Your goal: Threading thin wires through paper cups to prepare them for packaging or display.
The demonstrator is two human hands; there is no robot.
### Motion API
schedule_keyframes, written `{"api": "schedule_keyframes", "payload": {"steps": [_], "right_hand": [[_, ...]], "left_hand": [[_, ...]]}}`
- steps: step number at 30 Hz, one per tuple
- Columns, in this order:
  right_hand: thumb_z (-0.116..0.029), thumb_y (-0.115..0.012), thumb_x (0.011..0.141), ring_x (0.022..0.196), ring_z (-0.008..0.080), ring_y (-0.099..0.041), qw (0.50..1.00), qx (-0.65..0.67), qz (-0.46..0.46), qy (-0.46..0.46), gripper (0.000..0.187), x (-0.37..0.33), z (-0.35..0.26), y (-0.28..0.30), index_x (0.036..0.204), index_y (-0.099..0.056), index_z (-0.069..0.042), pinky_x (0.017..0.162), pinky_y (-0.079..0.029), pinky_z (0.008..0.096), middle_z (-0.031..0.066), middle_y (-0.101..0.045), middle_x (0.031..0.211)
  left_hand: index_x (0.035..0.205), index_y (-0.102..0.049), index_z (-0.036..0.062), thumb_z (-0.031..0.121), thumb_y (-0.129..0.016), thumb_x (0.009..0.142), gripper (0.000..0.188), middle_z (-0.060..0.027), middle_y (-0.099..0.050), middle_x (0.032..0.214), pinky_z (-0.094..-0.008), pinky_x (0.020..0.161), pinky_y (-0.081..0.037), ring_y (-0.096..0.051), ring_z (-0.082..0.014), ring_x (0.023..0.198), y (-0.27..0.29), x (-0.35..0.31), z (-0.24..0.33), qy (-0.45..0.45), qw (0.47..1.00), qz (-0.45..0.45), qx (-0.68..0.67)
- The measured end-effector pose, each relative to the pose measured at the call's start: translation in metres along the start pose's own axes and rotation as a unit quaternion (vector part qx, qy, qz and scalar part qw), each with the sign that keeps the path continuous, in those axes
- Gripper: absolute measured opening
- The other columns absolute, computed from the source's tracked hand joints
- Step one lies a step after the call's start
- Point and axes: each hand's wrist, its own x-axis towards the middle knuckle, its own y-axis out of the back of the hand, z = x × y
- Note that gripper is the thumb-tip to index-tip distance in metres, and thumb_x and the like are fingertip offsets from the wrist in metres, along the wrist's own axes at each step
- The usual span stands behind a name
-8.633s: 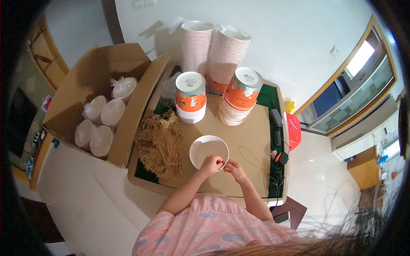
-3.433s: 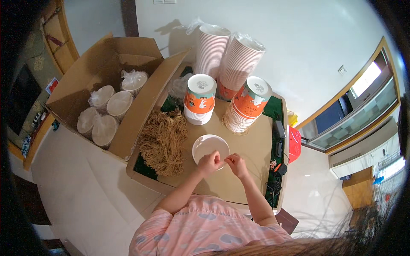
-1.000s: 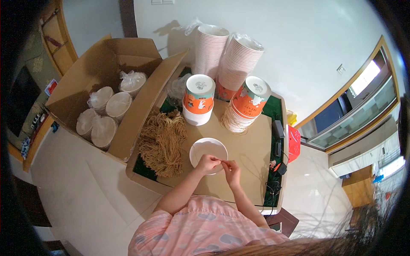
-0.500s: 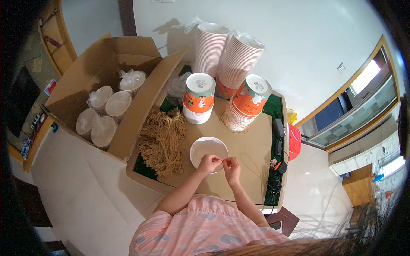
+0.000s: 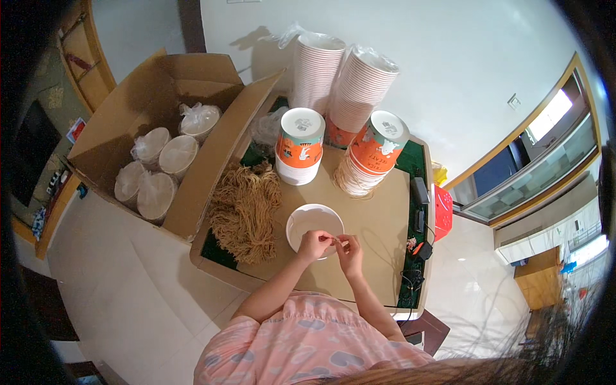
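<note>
Over the near rim of an open white paper bucket [image 5: 301, 224], my left hand [image 5: 313, 245] and my right hand [image 5: 350, 255] meet. Both have their fingers pinched together, tip to tip; whatever is between them is too small to make out. Left of the bucket lies a thick bundle of tan twine [image 5: 245, 215]. Beyond it, an upside-down stack of orange-and-teal printed buckets [image 5: 299, 154] stands on the table. A second such stack [image 5: 375, 151], to its right, has tan twine loops hanging around its lower part.
Tall stacks of white cups or buckets in clear plastic [image 5: 316, 70] rise by the wall. At left, a large cardboard box [image 5: 212, 160] holds several bagged stacks. Black cables and adapters [image 5: 420, 250] line the table's right edge, beside a red basket [image 5: 443, 212].
Both hands keep pinching at the bucket's near rim, with only a slight shift of the fingers. The bucket and stacks stay in place.
</note>
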Motion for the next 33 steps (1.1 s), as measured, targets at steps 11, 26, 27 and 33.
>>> {"api": "schedule_keyframes", "payload": {"steps": [11,26,27,33], "right_hand": [[-0.003,-0.061,0.076,0.053,0.0106,-0.051,0.999,-0.033,-0.035,0.007,0.009,0.003,0.009,0.003,0.085,-0.060,-0.002,0.050,-0.042,0.0247,0.0072,-0.061,0.073],[-0.004,-0.062,0.077,0.057,0.0119,-0.052,0.999,-0.034,-0.036,0.019,0.006,0.002,0.001,0.004,0.083,-0.062,-0.003,0.051,-0.042,0.0250,0.0072,-0.059,0.075],[-0.005,-0.062,0.077,0.056,0.0118,-0.052,0.998,-0.042,-0.026,0.025,0.006,0.002,0.001,0.004,0.082,-0.062,-0.003,0.051,-0.041,0.0249,0.0069,-0.060,0.074],[-0.005,-0.061,0.078,0.055,0.0126,-0.052,0.999,-0.041,-0.027,0.003,0.007,0.001,0.003,0.006,0.084,-0.059,-0.004,0.051,-0.042,0.0257,0.0062,-0.061,0.072]], "left_hand": [[0.083,-0.064,-0.0022,0.005,-0.061,0.077,0.010,-0.0067,-0.065,0.070,-0.0231,0.049,-0.046,-0.056,-0.0092,0.053,0.005,0.001,0.004,0.026,0.998,-0.011,-0.055],[0.079,-0.064,-0.0007,0.007,-0.061,0.076,0.009,-0.0072,-0.065,0.067,-0.0236,0.048,-0.047,-0.058,-0.0102,0.050,0.001,0.004,-0.010,0.024,0.999,-0.013,-0.042],[0.079,-0.064,-0.0008,0.007,-0.061,0.076,0.009,-0.0071,-0.065,0.067,-0.0234,0.048,-0.047,-0.058,-0.0102,0.050,0.001,0.004,-0.011,0.029,0.999,-0.015,-0.038],[0.081,-0.064,-0.0013,0.006,-0.060,0.077,0.009,-0.0075,-0.065,0.069,-0.0229,0.048,-0.047,-0.058,-0.0102,0.051,0.002,0.002,-0.006,0.036,0.998,-0.019,-0.052]]}}
